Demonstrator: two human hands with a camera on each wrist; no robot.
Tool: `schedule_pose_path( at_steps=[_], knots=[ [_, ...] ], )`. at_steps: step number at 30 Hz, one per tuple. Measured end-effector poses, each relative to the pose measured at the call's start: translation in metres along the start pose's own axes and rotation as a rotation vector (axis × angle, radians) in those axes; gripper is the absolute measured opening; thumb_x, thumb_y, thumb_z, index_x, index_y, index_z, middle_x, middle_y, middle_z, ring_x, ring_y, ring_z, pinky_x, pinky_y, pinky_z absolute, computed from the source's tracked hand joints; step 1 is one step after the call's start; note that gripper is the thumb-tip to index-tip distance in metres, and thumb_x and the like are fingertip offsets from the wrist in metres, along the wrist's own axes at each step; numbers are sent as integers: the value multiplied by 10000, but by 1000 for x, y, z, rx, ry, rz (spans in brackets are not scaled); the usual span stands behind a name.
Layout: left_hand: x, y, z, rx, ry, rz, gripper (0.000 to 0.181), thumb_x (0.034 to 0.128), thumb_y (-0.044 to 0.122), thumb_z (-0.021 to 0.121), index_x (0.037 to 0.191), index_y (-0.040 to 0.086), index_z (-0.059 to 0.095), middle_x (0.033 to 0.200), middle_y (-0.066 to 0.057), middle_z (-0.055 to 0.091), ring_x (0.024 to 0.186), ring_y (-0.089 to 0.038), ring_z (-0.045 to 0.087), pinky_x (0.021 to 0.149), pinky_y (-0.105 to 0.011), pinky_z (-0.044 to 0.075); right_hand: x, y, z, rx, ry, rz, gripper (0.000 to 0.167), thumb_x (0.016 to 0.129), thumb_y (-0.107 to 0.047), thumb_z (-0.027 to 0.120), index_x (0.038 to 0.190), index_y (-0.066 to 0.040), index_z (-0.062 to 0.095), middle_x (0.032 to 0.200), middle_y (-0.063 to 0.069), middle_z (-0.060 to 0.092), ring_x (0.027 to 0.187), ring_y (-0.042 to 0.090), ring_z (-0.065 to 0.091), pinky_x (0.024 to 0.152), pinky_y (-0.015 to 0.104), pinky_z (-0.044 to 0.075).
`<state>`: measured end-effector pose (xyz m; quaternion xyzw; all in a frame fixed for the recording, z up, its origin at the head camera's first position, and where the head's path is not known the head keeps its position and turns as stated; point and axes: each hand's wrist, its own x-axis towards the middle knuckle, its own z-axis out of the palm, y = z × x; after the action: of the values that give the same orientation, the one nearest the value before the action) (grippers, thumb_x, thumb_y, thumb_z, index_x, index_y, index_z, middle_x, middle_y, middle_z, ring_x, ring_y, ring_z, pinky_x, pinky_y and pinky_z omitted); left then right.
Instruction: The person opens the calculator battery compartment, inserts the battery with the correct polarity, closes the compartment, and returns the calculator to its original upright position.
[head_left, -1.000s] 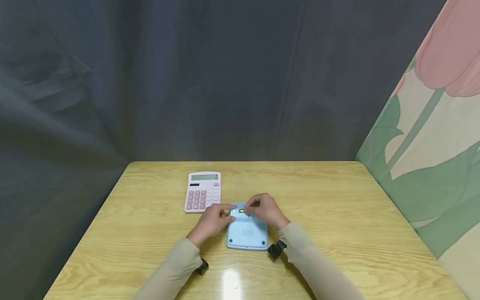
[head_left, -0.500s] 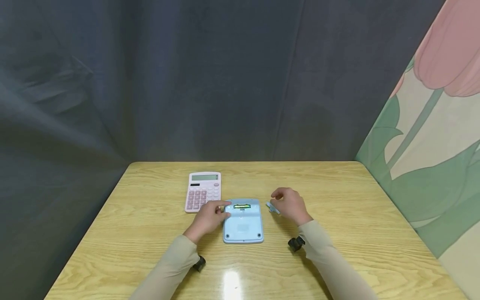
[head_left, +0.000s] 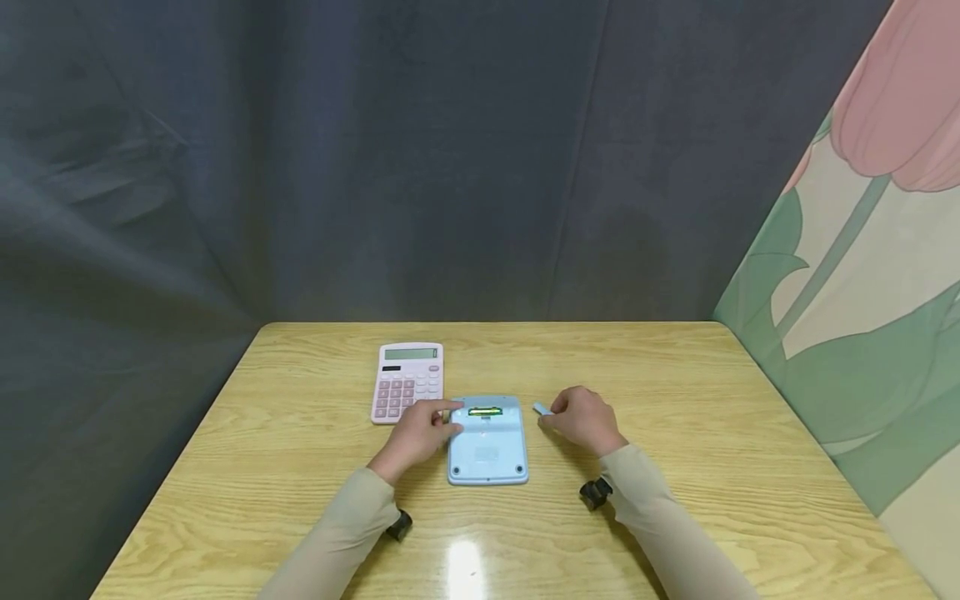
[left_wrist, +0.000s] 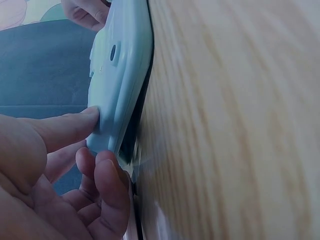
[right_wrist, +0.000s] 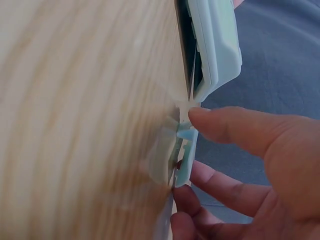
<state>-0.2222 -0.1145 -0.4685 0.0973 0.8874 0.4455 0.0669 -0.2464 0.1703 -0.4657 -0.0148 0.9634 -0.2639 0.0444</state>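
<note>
A light blue calculator (head_left: 487, 454) lies face down, its battery slot (head_left: 485, 411) uncovered with a green battery inside. My left hand (head_left: 414, 439) holds its left edge near the top; in the left wrist view the thumb (left_wrist: 75, 126) presses on the back while curled fingers sit at the side. To the right of it, my right hand (head_left: 585, 419) holds the small light blue battery cover (head_left: 542, 408) between thumb and fingertips, low at the tabletop. In the right wrist view the cover (right_wrist: 186, 160) is at the wood surface, with fingers behind it.
A pink calculator (head_left: 408, 383) lies face up to the upper left, close to the left hand. Both rest on a wooden table (head_left: 637, 358). A dark curtain (head_left: 480, 167) hangs behind the table; a tulip-patterned cloth (head_left: 862, 350) stands on the right.
My right hand has moved right from the blue calculator with the cover, which now lies off it. The battery is exposed. The left hand and calculator have shifted slightly left and away.
</note>
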Motion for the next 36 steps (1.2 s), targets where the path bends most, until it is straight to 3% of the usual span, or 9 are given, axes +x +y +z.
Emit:
schedule_pose_path(
  at_steps=[7,13,18,23,31,36],
  knots=[
    [0,0,1,-3,-8,-13,358,934,152,711,1288,105,684,600,25,428,505,-107,376,468,-218,316,1,-1,2,53,25,-12,228,827,-295,805,857,-83,726,800,16,667,653,161,554,567,286,438],
    [0,0,0,-14,-7,-22,363,936,149,707,1295,104,679,610,15,443,509,-112,386,467,-219,321,3,-6,5,220,106,-179,174,835,-208,812,934,-72,767,848,18,715,719,142,594,621,286,487],
    [-1,-1,0,-29,-14,-41,367,942,151,702,1305,111,673,628,10,450,520,-117,391,473,-221,329,2,-13,12,311,100,-297,164,846,-191,815,993,-125,787,964,2,742,839,166,619,716,317,515],
    [-1,-3,0,-42,-18,-29,359,946,138,696,1302,97,674,626,4,447,518,-116,385,480,-223,326,-1,-24,20,289,92,-401,161,842,-171,820,998,-140,795,1039,-1,745,917,188,650,781,344,543],
    [-1,-4,-2,-36,-13,-12,355,949,133,689,1301,83,673,641,-2,459,523,-116,394,482,-222,333,-4,-45,29,206,108,-572,151,845,-151,814,989,-108,799,977,4,747,872,146,633,749,318,535],
    [0,-4,-1,-50,-22,-4,363,956,133,682,1315,81,662,631,-2,467,510,-118,393,476,-227,335,-4,-54,34,119,112,-617,147,848,-169,814,984,-116,798,977,7,743,884,149,629,744,303,531]
  ],
)
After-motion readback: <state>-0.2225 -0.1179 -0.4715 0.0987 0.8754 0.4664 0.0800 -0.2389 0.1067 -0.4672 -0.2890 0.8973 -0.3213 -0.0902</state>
